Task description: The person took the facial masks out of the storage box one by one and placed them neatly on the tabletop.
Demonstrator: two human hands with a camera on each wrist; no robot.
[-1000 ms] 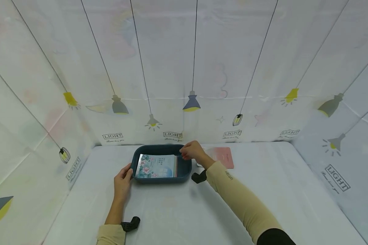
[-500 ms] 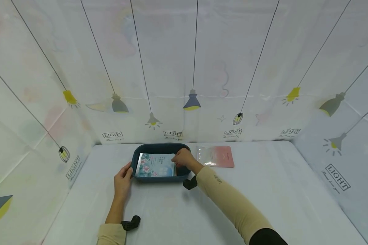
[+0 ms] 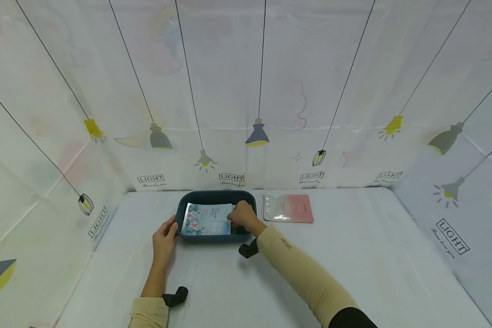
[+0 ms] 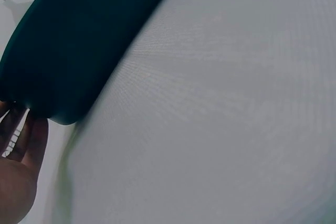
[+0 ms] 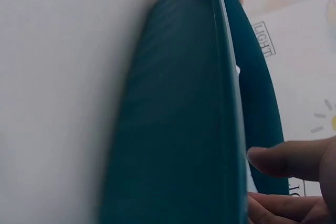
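Observation:
A dark teal tray (image 3: 213, 238) stands near the table's back edge. Inside it lies a flat, light blue sheet mask packet (image 3: 207, 219) printed with pink flowers. My left hand (image 3: 164, 241) grips the tray's left end, its fingers (image 4: 37, 140) against the outer wall in the left wrist view. Reaching over the right side of the tray, my right hand (image 3: 243, 216) pinches the packet's right edge. From the right wrist, its thumb (image 5: 283, 157) and curled fingers show just past the teal rim, and most of the packet is hidden behind the wall.
To the right of the tray a pink and silvery packet (image 3: 289, 208) lies flat on the white table (image 3: 352, 255). Behind the table hangs a white cloth (image 3: 311, 91) printed with lamps. Each wrist carries a black mount (image 3: 175, 297).
My right hand has moved from over the tray's right rim, left and down to the packet's right edge, uncovering the pink packet. The left hand has stayed at the tray's end.

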